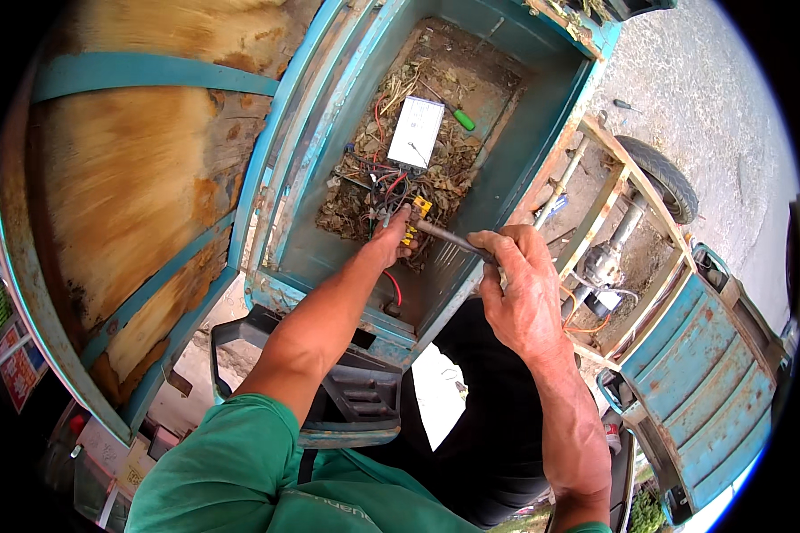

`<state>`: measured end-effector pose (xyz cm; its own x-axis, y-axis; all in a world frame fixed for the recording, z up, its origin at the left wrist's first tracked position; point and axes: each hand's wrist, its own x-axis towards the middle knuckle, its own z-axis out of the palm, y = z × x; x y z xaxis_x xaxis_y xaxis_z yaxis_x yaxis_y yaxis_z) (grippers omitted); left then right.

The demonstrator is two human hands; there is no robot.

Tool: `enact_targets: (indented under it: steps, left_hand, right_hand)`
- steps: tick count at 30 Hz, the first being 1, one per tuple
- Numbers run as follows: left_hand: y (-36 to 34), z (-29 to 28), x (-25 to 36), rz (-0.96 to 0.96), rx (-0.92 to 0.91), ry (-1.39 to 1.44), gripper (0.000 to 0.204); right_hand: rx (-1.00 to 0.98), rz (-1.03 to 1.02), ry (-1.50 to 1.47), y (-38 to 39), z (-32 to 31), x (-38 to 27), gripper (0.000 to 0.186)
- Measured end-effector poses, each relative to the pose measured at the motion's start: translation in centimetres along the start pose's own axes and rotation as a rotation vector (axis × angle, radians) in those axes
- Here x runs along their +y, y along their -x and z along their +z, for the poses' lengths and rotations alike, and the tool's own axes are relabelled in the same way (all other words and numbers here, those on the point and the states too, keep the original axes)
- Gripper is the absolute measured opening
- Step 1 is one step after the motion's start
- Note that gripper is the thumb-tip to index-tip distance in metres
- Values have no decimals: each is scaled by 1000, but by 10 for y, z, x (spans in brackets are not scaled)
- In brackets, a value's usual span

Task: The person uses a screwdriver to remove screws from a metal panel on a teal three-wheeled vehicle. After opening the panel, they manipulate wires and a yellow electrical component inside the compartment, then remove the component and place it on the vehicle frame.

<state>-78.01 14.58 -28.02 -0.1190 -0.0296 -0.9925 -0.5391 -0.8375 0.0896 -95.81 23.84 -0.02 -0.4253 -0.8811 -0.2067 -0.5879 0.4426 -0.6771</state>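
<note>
My left hand point(391, 238) reaches down into the box, fingers point(406, 242) curled and pinched shut around a yellow plug point(420, 208) at the end of the wires point(384, 182). My right hand point(520, 289) is fisted tight on a metal tool point(449, 236), its dull grey shaft slanting from my fingers point(498, 251) toward the plug, tip just beside my left fingertips. I judge the step wants a steady pinch on the plug, small pressure from the tip, and the tip kept off the wire insulation, since a slip could nick it or my own fingers.

Just beyond my left fingers the wires tangle, red and black, thin and glossy. Past them lies a flat white rectangular module point(416, 132) with a green-handled screwdriver point(459, 116) near it. All rest on dry, brittle leaves point(453, 164) littering the box point(524, 147), whose blue painted metal is chipped and rusty. Far right of my right hand, a rubber wheel point(662, 178) and bare axle point(627, 224) show.
</note>
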Motion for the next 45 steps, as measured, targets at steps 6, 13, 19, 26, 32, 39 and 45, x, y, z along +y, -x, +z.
enact_targets:
  steps: [6, 13, 19, 26, 32, 39, 45]
  left_hand:
    - [1, 2, 2, -5, -10, -29, 66]
    - [1, 3, -2, -20, 81, 47, 55]
    - [0, 4, -3, 15, 48, 65, 59]
    - [-9, 1, -4, -19, 48, 97, 62]
    - [6, 3, 4, -57, 26, 104, 60]
    - [1, 1, -2, -1, -11, 99, 64]
    - [15, 5, -11, 118, 52, -13, 62]
  right_hand:
    - [101, -83, 201, -10, -10, 3, 31]
    - [-29, 303, 99, -1, -11, -10, 21]
    - [-62, 145, 64, -10, 2, -27, 35]
    - [-252, -137, 328, -42, 7, -46, 27]
    - [-419, -80, 479, -65, -18, -45, 23]
    - [-287, -1, 297, -84, -56, -49, 26]
    - [-192, 73, 139, -84, -72, -44, 21]
